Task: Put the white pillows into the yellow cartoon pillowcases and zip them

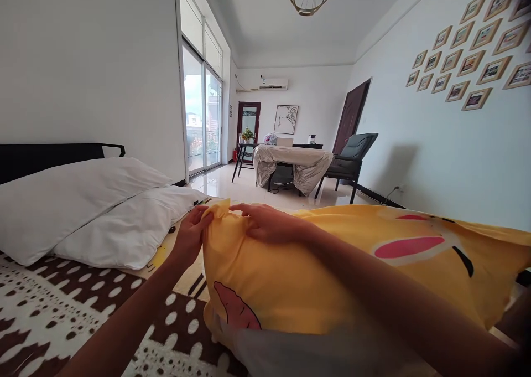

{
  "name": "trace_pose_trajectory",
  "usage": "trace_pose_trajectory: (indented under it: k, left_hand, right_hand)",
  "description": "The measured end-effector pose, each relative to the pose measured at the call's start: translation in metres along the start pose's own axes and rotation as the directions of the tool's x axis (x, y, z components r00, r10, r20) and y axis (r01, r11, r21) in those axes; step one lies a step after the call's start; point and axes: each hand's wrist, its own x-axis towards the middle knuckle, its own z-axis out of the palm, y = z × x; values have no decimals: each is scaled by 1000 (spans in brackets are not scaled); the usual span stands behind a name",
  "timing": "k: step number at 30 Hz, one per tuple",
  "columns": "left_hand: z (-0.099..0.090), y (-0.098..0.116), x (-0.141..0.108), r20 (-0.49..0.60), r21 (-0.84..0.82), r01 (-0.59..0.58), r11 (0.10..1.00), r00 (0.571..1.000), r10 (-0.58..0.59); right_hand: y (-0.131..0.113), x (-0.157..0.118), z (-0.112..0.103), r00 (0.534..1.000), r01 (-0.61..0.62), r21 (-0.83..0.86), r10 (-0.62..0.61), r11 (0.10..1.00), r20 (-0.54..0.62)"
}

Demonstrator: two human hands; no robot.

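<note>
Yellow soft-fabric pillowcase with pink printed shapes [298, 294]: spread sideways in front of the person, its left end over a brown blanket with white dots [93, 291], just right of two plump white cloth pillows [124, 227].
Gathered corner [218, 208]: pinched between the left hand's [193, 230] thumb and fingers — best held firmly at the tip, as an anchor.
Upper edge: under the right hand [267, 223], fingers pointing leftward; whether they pinch cloth, I cannot tell.
Creases: running down from the corner — probably best eased by light, even pulling between both hands.
Pale lower part [298, 355]: worth keeping untwisted beneath the yellow.
</note>
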Motion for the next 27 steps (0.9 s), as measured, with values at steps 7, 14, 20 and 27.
trace_pose_trajectory:
  k: [7,14,20,27]
  left_hand:
    - [26,18,5,-5,2,-212,977,977,212]
    - [18,16,2,88,26,-138,990,987,136]
    - [3,9,-16,17,370,-362,856,924,383]
    - [15,-5,-28,-220,558,-484,674,697,683]
  right_hand:
    - [-3,-5,4,970,-131,223,171,966,-174]
    - [0,-11,5,944,-192,-68,166,979,-285]
    - [-1,0,-4,934,-142,155,185,978,-307]
    - [-38,27,-2,973,-193,227,216,954,-82]
